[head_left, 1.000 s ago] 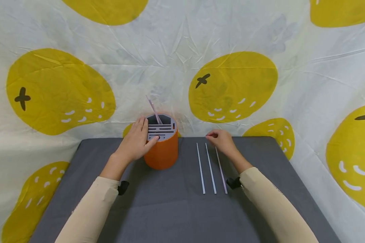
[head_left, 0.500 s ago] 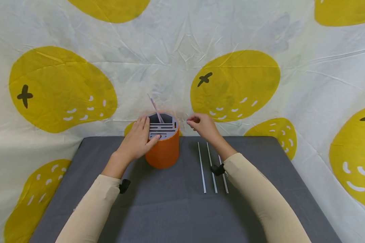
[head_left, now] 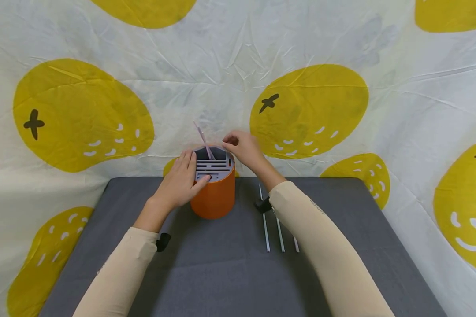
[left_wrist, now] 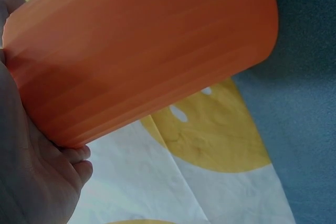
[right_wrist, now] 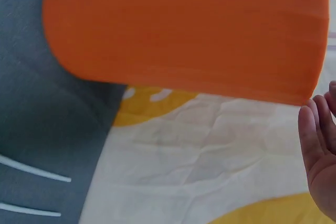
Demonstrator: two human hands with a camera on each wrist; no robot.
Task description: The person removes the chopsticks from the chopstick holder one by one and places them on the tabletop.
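An orange round pen holder [head_left: 213, 200] with a grey slotted top [head_left: 212, 166] stands at the table's back edge. From its rear compartment lean thin pink sticks [head_left: 203, 138]. My left hand [head_left: 177, 182] holds the holder's left side at the rim, thumb over the front. The left wrist view shows its fingertips [left_wrist: 81, 163] against the orange wall. My right hand [head_left: 243, 147] hovers by the rear right rim, fingers loosely bent; I see nothing held. Three thin pale sticks, including the leftmost stick [head_left: 265, 231], lie side by side on the table, partly hidden by my right forearm.
A dark grey cloth covers the table [head_left: 214, 277]. Right behind its back edge hangs a white curtain [head_left: 206, 61] with yellow fruit prints, which also runs along both sides. Each wrist wears a small black camera, such as the left camera [head_left: 163, 242].
My right hand has moved left and up, from the far ends of the lying sticks to the holder's rim. My left hand has stayed at the holder. The sticks lie where they were.
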